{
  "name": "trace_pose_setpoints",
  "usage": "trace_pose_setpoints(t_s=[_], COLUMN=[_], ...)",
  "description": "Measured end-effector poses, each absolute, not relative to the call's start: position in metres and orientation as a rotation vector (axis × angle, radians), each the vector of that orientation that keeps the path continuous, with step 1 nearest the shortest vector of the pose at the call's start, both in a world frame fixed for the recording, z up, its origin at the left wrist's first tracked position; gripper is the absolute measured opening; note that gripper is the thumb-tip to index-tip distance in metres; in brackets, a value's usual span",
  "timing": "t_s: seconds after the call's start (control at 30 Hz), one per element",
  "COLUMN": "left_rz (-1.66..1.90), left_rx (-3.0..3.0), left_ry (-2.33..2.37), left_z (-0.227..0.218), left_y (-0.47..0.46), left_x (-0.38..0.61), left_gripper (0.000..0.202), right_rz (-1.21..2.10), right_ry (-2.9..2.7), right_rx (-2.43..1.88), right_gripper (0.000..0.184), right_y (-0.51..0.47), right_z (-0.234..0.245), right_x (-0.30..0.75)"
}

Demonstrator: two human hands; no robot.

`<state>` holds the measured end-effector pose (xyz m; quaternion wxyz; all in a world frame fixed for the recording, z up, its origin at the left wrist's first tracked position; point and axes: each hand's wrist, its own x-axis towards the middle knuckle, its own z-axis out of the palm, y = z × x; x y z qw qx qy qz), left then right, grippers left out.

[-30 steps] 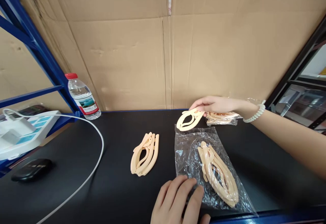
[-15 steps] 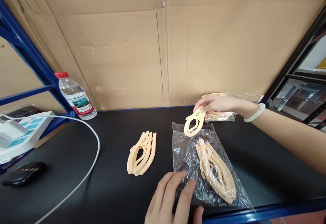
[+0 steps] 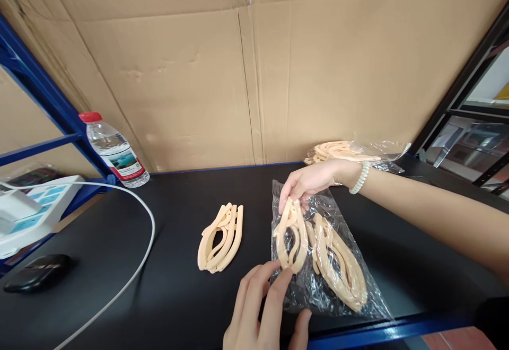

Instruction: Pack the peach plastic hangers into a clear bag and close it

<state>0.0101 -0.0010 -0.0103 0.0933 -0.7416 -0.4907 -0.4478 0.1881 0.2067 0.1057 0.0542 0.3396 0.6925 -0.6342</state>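
Right hand [image 3: 308, 183] pinches top of beige hanger piece [image 3: 290, 236], long axis running toward viewer, over clear bag [image 3: 318, 286] mouth. Left hand [image 3: 264, 307], fingers loosely spread, touches piece's lower end and bag edge; nearer hand.

Clear plastic water bottle with red cap [image 3: 112, 151] bore a red, white and blue label, its print too small to read, no other legible text showed anywhere.
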Motion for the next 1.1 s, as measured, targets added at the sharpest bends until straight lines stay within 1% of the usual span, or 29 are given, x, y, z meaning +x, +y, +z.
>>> trace_pose_setpoints(t_s=[0.13,0.2,0.27,0.33,0.4,0.5,0.57,0.63,0.73,0.8,0.9,1.03,1.1], left_rz=[-1.332,-1.316,-1.3,-1.273,-1.211,-1.074,-1.023,-1.025,-1.054,-1.049,-1.01,-1.009,-1.021], left_rx=[-2.217,-2.217,-2.227,-2.264,-2.304,-2.322,-2.289,-2.237,-2.221,-2.255,-2.315,-2.329,-2.317], left_ry=[-1.461,-1.463,-1.457,-1.454,-1.472,-1.455,-1.464,-1.54,-1.61,-1.614,-1.618,-1.612,-1.613], left_z=[-0.012,-0.012,-0.011,-0.008,-0.006,-0.005,-0.005,-0.006,-0.005,-0.004,-0.002,-0.002,-0.003], left_y=[-0.002,-0.002,-0.002,-0.001,0.001,0.002,0.001,-0.001,-0.006,-0.008,-0.009,-0.011,-0.011], left_x=[0.009,0.008,0.006,0.002,-0.004,-0.012,-0.014,-0.014,-0.012,-0.012,-0.015,-0.02,-0.021], left_gripper=[0.028,0.029,0.029,0.03,0.033,0.037,0.039,0.039,0.04,0.041,0.044,0.042,0.042], right_rz=[-1.957,-1.945,-1.851,-1.696,-1.579,-1.479,-1.277,-0.999,-0.722,-0.633,-0.605,-0.563,-0.53], right_ry=[2.015,2.005,2.078,2.233,2.379,2.548,2.754,2.976,3.195,3.29,3.288,3.161,3.122], right_rx=[0.963,0.927,0.85,0.793,0.807,0.91,1.038,1.209,1.327,1.197,0.838,0.453,0.323], right_gripper=[0.029,0.036,0.042,0.045,0.044,0.035,0.034,0.035,0.025,0.021,0.018,0.033,0.028], right_y=[0.204,0.202,0.2,0.197,0.196,0.196,0.197,0.196,0.194,0.193,0.196,0.205,0.209], right_z=[0.103,0.102,0.102,0.102,0.102,0.101,0.101,0.103,0.11,0.114,0.114,0.099,0.092], right_x=[0.174,0.171,0.169,0.166,0.163,0.158,0.154,0.148,0.134,0.119,0.094,0.068,0.063])
